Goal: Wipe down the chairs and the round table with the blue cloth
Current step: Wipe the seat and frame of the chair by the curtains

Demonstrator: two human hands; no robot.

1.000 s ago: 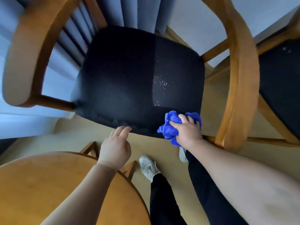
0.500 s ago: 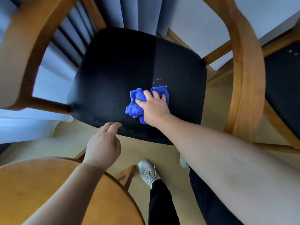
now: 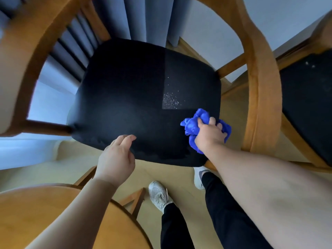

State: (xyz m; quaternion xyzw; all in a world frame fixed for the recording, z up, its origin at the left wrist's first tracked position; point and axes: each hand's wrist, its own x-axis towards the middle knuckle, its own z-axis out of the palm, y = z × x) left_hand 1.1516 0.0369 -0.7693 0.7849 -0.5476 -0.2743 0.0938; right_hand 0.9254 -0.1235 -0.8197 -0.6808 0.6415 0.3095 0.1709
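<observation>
A wooden armchair with a black padded seat (image 3: 129, 97) fills the middle of the view. My right hand (image 3: 209, 135) grips the bunched blue cloth (image 3: 195, 125) and presses it on the seat's front right corner, close to the right armrest (image 3: 262, 90). A patch of small white specks (image 3: 170, 101) lies on the seat just left of and above the cloth. My left hand (image 3: 116, 159) hovers with loose fingers at the seat's front edge and holds nothing. The round wooden table (image 3: 36, 218) sits at the lower left, under my left forearm.
A second chair with a black seat (image 3: 309, 97) stands at the right. Grey-blue curtains (image 3: 143, 18) hang behind the chair. My legs and white shoes (image 3: 159, 194) stand on the pale floor between table and chair. The left armrest (image 3: 23, 56) curves close by.
My right hand swept the cloth from the seat's front right corner to its middle and back again to that corner. My left hand stayed near the front edge.
</observation>
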